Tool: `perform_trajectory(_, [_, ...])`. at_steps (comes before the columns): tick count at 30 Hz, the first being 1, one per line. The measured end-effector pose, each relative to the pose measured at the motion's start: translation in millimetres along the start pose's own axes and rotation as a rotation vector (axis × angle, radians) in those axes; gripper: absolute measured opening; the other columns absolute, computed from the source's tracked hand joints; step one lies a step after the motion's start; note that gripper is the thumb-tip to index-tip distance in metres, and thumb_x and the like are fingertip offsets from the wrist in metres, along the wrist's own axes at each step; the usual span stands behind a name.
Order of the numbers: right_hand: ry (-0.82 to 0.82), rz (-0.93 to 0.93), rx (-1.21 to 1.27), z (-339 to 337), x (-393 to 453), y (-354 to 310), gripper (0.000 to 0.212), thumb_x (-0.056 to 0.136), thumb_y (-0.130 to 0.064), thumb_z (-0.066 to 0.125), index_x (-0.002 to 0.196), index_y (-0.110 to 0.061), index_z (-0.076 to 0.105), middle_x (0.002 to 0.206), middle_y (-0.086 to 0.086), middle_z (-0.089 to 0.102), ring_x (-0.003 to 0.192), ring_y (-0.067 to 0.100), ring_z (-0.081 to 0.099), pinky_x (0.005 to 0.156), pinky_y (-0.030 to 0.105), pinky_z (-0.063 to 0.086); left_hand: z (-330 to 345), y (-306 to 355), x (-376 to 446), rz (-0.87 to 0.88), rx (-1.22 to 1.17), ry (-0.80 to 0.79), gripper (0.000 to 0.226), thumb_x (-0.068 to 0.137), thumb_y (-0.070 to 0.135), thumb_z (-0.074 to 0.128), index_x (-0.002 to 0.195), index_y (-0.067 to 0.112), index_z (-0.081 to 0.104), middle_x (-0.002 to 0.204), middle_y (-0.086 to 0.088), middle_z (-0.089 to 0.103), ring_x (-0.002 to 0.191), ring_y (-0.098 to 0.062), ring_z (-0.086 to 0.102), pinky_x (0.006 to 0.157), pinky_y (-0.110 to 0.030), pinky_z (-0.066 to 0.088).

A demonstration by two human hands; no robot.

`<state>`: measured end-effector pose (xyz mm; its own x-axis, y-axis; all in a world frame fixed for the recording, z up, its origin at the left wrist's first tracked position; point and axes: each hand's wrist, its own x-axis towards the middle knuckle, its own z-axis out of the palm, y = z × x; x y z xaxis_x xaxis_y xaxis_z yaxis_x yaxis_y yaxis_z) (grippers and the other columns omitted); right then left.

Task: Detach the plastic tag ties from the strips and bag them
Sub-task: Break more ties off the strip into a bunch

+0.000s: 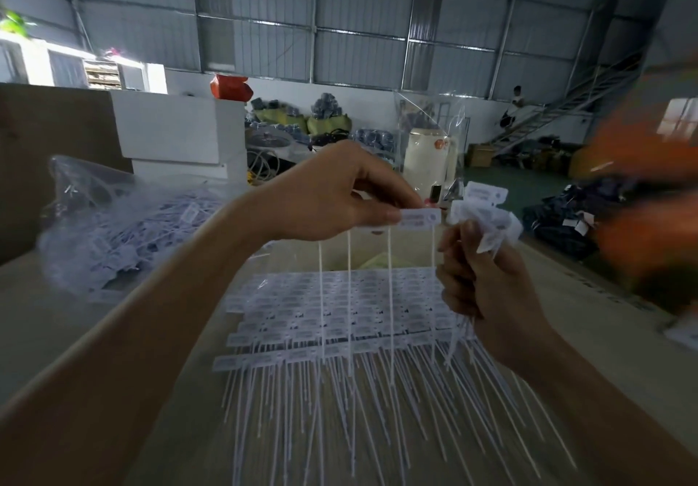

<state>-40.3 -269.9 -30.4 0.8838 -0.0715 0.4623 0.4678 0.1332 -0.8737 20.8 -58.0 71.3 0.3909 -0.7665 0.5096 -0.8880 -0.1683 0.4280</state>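
Right edge of view is an orange smear, too blurred to name. Print on the tag heads can't be read. Rt forearm and lt forearm both run out of frame at the bottom.

Left hand (336, 194) is raised mid-frame, fingers curled, thumb and forefinger pinching the head end of a strip (409, 219) — four white tails hang straight down from it. How many heads sit under the fingers can't be told.

Right hand (479, 281) sits just beside it, lower, clenched around a bundle of loose ties (485, 217); heads fan out above the fist, tails trail below the wrist.

Under both hands, a stack of strips (332, 319) lies flat on the table (45, 319), tails pointing toward the camera. A clear bag of ties (124, 228) lies at left, well apart from the hands.
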Motion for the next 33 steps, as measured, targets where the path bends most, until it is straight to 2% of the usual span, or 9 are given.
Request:
perform_trajectory(3, [-0.061,0.007,0.045,4.2,-3.6,-3.1,0.033,0.103,-0.037,0.044,0.085,-0.02,0.065,0.062,0.003,0.018,0.048,0.012,0.014,0.041,0.021,0.019,5.0,-1.4,2.1,0.012,0.021,0.008,0.023,0.084,0.007,0.075,0.105,0.017,0.077,0.094,0.013,0.074,0.089,-0.003,0.07,0.083,-0.018,0.054])
perform_trajectory(6, [-0.087,0.0,-0.023,5.8,-6.9,-6.7,0.035,0.092,-0.053,0.058,0.084,-0.021,0.069,0.062,0.007,0.021,0.051,0.022,0.012,0.045,0.029,0.016,10.6,-3.1,3.7,-0.021,-0.01,0.024,0.021,0.081,0.008,0.078,0.1,0.017,0.077,0.091,0.012,0.075,0.087,-0.004,0.071,0.086,-0.022,0.056])
perform_trajectory(10, [-0.035,0.05,-0.1,6.3,-7.8,-5.3,0.03,0.084,-0.041,0.066,0.076,-0.013,0.068,0.053,0.001,0.028,0.045,0.014,0.02,0.042,0.023,0.021,17.0,-3.7,5.9,-0.056,0.002,0.0,0.025,0.078,0.01,0.081,0.101,0.016,0.075,0.094,0.009,0.074,0.087,-0.003,0.071,0.087,-0.023,0.057])
perform_trajectory(16, [0.014,0.141,0.147,4.8,-5.0,-5.3,0.027,0.091,-0.029,0.06,0.074,-0.01,0.062,0.055,-0.003,0.021,0.048,0.012,0.014,0.037,0.02,0.022,20.4,-5.1,5.3,0.008,0.303,-0.002,0.038,0.077,0.031,0.083,0.111,0.033,0.067,0.099,0.021,0.068,0.088,0.012,0.06,0.081,-0.007,0.045])
perform_trajectory(18, [0.038,0.155,0.187,3.0,-3.5,-5.9,0.028,0.095,-0.028,0.057,0.074,-0.01,0.063,0.057,-0.002,0.019,0.05,0.012,0.011,0.036,0.019,0.023,20.1,-5.4,5.9,0.019,0.387,0.031,0.037,0.078,0.034,0.082,0.112,0.034,0.066,0.097,0.02,0.068,0.083,0.007,0.06,0.076,-0.013,0.048])
perform_trajectory(20, [0.039,0.148,0.183,1.5,-2.6,-5.6,0.029,0.095,-0.03,0.056,0.075,-0.01,0.063,0.057,-0.003,0.02,0.048,0.012,0.012,0.036,0.02,0.022,20.1,-6.3,6.6,0.024,0.519,0.071,0.028,0.084,0.039,0.076,0.109,0.032,0.067,0.097,0.018,0.069,0.079,0.0,0.059,0.076,-0.032,0.054])
perform_trajectory(22, [0.033,0.088,0.097,-0.1,-2.7,-3.8,0.029,0.093,-0.033,0.059,0.076,-0.009,0.063,0.055,-0.002,0.022,0.046,0.011,0.015,0.038,0.021,0.021,20.3,-6.6,5.9,0.022,0.629,0.103,0.025,0.088,0.043,0.07,0.111,0.033,0.068,0.102,0.017,0.07,0.083,-0.005,0.059,0.077,-0.041,0.054])
perform_trajectory(26, [0.059,-0.143,-0.158,-1.6,-4.5,-0.1,0.037,0.094,-0.037,0.062,0.08,-0.003,0.061,0.05,-0.002,0.031,0.042,0.014,0.021,0.042,0.022,0.022,21.2,-7.8,4.3,-0.017,0.648,0.076,0.022,0.092,0.042,0.064,0.113,0.034,0.069,0.11,0.013,0.071,0.098,-0.014,0.065,0.084,-0.039,0.052])
perform_trajectory(33, [0.106,-0.355,-0.409,-3.2,-6.2,-2.3,0.032,0.094,-0.045,0.06,0.076,-0.019,0.066,0.051,0.012,0.042,0.043,0.021,0.036,0.046,0.032,0.028,22.1,-12.0,7.1,-0.069,0.484,-0.031,0.014,0.097,0.033,0.06,0.104,0.029,0.073,0.088,0.022,0.066,0.083,-0.004,0.065,0.079,-0.039,0.056])
